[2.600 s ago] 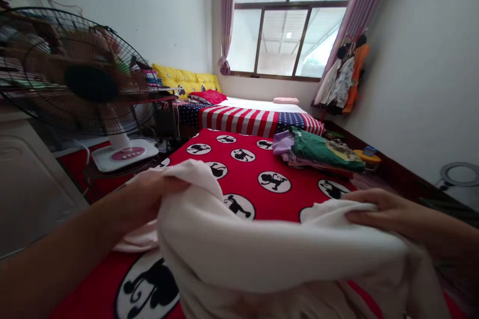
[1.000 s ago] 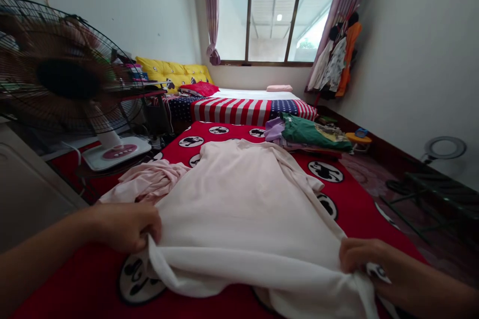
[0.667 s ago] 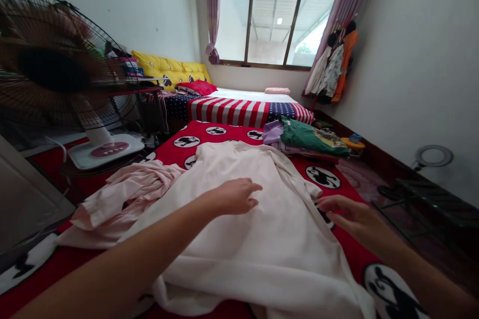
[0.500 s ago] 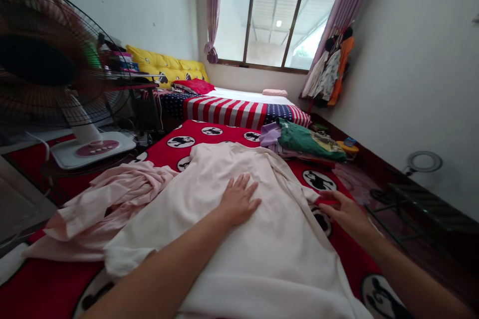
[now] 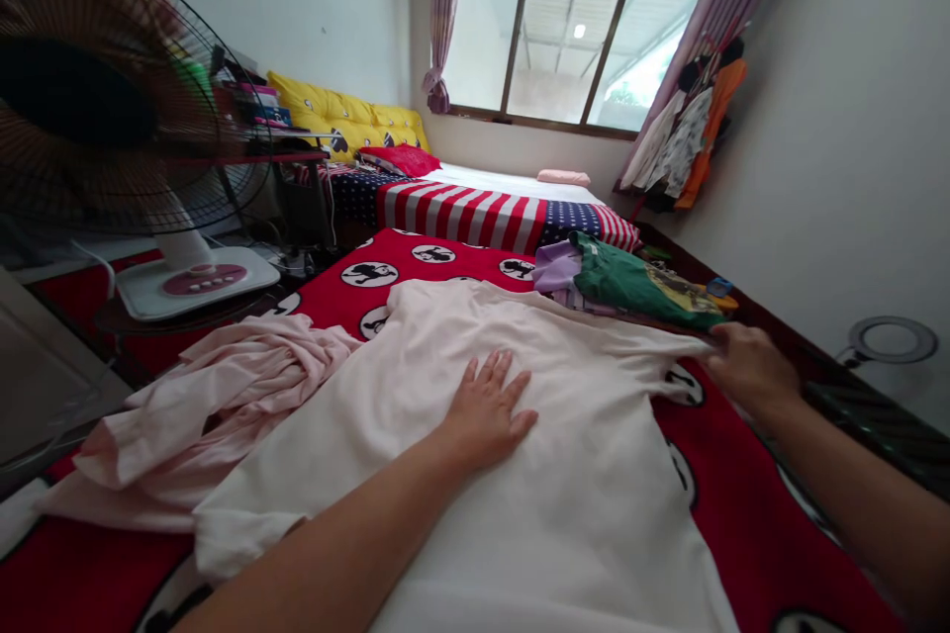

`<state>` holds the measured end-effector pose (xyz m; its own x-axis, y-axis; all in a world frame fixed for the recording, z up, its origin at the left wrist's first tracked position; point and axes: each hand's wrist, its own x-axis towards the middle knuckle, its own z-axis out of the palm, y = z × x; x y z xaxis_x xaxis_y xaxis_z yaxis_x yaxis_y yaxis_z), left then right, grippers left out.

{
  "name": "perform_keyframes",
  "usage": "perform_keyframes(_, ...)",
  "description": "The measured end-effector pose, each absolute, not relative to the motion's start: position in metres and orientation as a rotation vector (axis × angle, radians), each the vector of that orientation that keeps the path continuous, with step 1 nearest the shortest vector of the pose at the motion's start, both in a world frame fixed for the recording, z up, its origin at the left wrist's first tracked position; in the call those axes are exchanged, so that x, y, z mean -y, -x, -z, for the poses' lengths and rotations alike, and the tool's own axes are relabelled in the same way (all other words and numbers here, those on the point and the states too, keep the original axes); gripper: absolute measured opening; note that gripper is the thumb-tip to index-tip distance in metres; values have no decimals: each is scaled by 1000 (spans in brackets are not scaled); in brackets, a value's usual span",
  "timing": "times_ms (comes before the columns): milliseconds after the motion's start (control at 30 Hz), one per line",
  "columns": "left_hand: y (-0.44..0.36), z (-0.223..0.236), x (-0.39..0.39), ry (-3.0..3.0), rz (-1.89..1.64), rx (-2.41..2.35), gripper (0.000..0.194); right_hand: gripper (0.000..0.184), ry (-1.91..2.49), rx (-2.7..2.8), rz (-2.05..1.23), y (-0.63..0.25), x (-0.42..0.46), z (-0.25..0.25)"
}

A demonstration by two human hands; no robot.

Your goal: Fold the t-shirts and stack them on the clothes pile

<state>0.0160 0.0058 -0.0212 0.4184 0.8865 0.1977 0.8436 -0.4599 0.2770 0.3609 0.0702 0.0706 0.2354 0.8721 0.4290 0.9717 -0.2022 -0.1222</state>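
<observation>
Left hand [image 5: 486, 412] lies open, palm down on a cream long-sleeved top [image 5: 579, 485], which is spread over a red cartoon-print blanket [image 5: 764, 504]. Right hand [image 5: 749, 369] is closed, pinching the sleeve end, with folded clothes [image 5: 638, 285] just beside it. A crumpled pink garment [image 5: 215, 406] sits left of the left hand.

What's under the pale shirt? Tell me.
Beyond the edges of the pale shirt, a red bedspread with black-and-white monkey circles shows; what lies directly beneath the shirt is covered and cannot be seen.
</observation>
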Motion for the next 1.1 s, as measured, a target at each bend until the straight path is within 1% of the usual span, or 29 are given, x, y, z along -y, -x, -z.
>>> perform_keyframes(33,-16,21,-6,-2527,-481,-1550,61,40,2103,1690,510,-357,-72,-71)
perform_keyframes(67,-16,22,-6,-2525,-483,-1547,61,43,2012,1729,569,-347,-70,-68)
perform_keyframes(100,-15,22,-6,-2524,-484,-1543,61,44,1883,1818,552,-332,-65,-63)
perform_keyframes(167,-15,21,-6,-2527,-488,-1534,60,41,1573,2080,360,-295,-48,-45)
perform_keyframes(200,-15,21,-6,-2530,-494,-1531,60,43,1446,2242,236,-279,-38,-34)
perform_keyframes(267,-15,21,-5,-2536,-510,-1531,60,55,1331,2513,93,-261,-20,-12)
perform_keyframes(300,-15,21,-5,-2537,-515,-1532,60,60,1366,2593,58,-261,-15,-3)
perform_keyframes(367,-15,21,-4,-2534,-513,-1535,61,64,1676,2541,86,-277,-13,6)
perform_keyframes(433,-15,21,-4,-2527,-506,-1535,61,63,2122,2311,191,-299,-21,2)
perform_keyframes(500,-16,22,-4,-2524,-510,-1534,61,56,2351,2206,325,-307,-31,-12)
perform_keyframes(533,-16,22,-4,-2524,-515,-1534,61,52,2346,2231,385,-301,-34,-21)
perform_keyframes(600,-16,23,-4,-2525,-530,-1532,60,48,2132,2324,437,-270,-39,-36)
perform_keyframes(633,-16,23,-4,-2526,-536,-1531,60,50,2006,2351,374,-247,-40,-40)
perform_keyframes(700,-16,23,-5,-2529,-550,-1523,60,50,1794,2364,115,-201,-45,-40)
perform_keyframes(767,-16,23,-5,-2532,-554,-1509,62,50,1681,2379,-114,-166,-55,-31)
perform_keyframes(833,-14,21,-4,-2531,-555,-1499,65,50,1693,2390,-176,-151,-70,-18)
perform_keyframes(1000,-11,17,-4,-2512,-553,-1494,58,62,2068,2136,-7,-175,-105,10)
perform_keyframes(1100,-11,16,-4,-2482,-547,-1482,59,64,2102,2083,35,-187,-113,17)
